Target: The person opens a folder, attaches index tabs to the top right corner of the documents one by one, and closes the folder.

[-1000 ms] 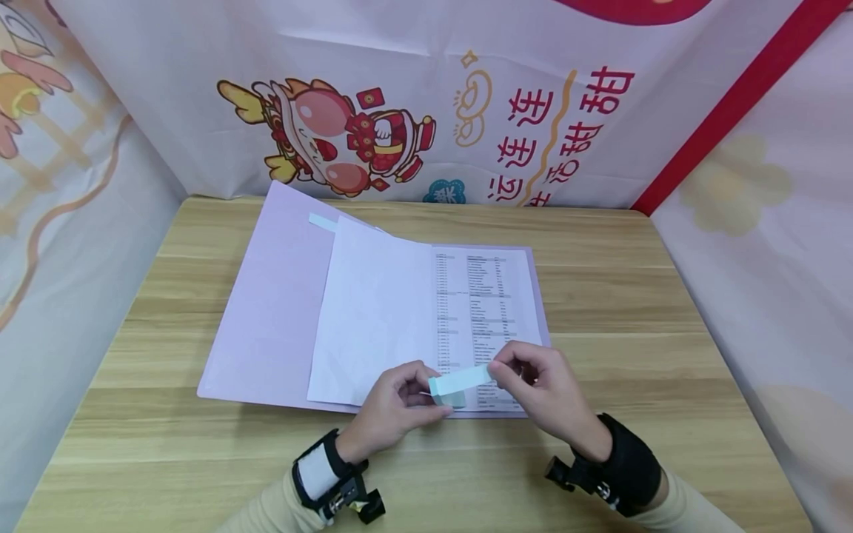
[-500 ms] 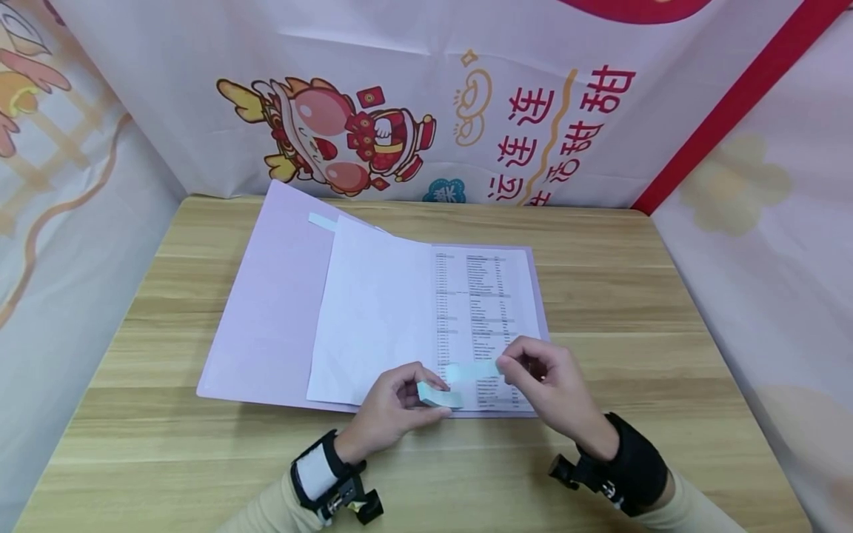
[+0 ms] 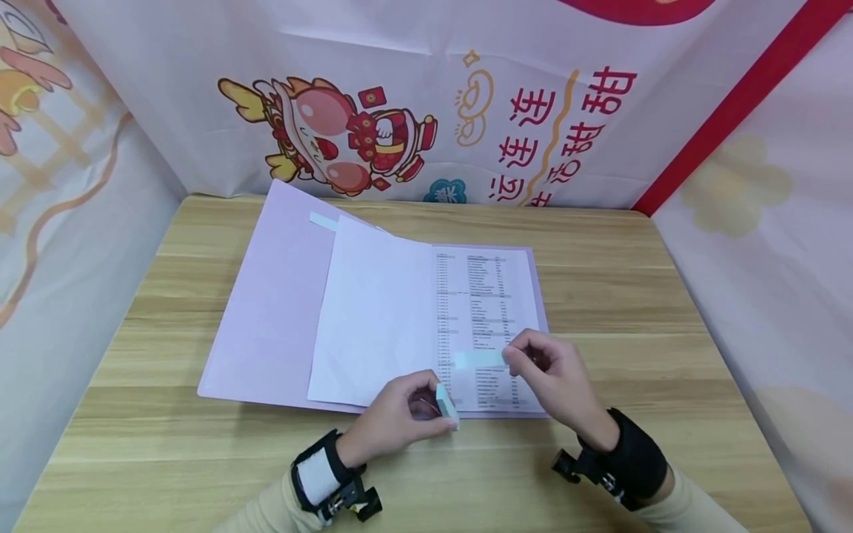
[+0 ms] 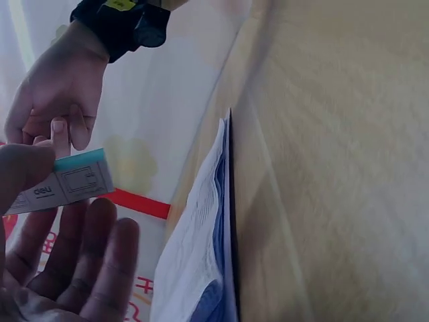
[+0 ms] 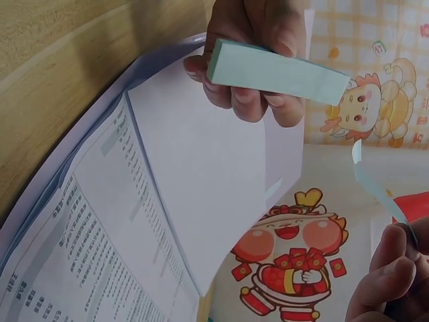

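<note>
My left hand (image 3: 389, 422) holds a pad of pale blue-green sticky notes (image 3: 446, 406) between thumb and fingers, over the lower part of an open lilac folder (image 3: 256, 326). The pad's printed underside (image 4: 67, 186) faces the left wrist camera. With thumb and index finger, my right hand (image 3: 560, 377) pinches one end of a single sticky note (image 3: 478, 360). That strip is apart from the pad and hangs above the printed page (image 3: 486, 296); the right wrist view shows its free end (image 5: 358, 153) curling.
A blank white sheet (image 3: 373, 311) is turned to the left inside the folder. Another pale blue strip (image 3: 323, 221) shows on the cover behind its top edge. The wooden table (image 3: 613, 296) meets printed cloth walls (image 3: 400, 44) at the back and sides.
The single sticky note has come off the pad. My right hand has moved it slightly up and right, while the left hand has tilted the pad onto its edge.
</note>
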`<state>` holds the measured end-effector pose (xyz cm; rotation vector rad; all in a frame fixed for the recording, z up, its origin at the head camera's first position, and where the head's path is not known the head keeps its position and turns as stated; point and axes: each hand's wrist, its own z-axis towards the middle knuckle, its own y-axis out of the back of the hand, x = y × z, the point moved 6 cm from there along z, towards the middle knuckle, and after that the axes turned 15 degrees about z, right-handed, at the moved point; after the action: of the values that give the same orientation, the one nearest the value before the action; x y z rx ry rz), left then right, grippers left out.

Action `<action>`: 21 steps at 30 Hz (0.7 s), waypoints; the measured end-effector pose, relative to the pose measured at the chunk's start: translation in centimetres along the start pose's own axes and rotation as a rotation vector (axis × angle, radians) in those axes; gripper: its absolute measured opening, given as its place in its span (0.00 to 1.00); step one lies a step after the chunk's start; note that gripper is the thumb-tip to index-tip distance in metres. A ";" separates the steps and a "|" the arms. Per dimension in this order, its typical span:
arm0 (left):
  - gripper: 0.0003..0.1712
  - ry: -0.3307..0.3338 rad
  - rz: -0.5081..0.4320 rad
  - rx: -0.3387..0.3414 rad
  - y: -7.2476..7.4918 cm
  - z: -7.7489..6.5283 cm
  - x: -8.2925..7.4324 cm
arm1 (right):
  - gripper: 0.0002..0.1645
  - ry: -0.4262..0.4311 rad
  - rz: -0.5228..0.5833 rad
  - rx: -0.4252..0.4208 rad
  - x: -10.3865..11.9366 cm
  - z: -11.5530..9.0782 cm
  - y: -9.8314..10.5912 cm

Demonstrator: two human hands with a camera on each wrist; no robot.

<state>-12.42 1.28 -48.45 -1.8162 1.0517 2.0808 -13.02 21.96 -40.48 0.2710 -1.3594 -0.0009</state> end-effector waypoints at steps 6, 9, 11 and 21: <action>0.12 -0.024 0.358 0.052 -0.3 -0.2 -1.1 | 0.11 -0.025 -0.009 -0.026 -0.3 0.4 0.4; 0.11 -0.045 0.575 0.101 -0.8 -0.3 -1.7 | 0.11 -0.035 -0.013 -0.047 -0.4 0.6 0.7; 0.09 -0.056 0.667 0.139 -1.1 -0.4 -2.0 | 0.11 -0.048 -0.015 -0.060 -0.7 0.7 0.9; 0.07 -0.078 0.738 0.306 -2.5 -0.2 -2.0 | 0.11 -0.094 -0.032 -0.058 -1.9 0.8 1.3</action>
<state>-10.37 3.65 -47.55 -1.2947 2.1156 2.1236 -14.44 23.40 -41.90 0.2460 -1.4454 -0.0810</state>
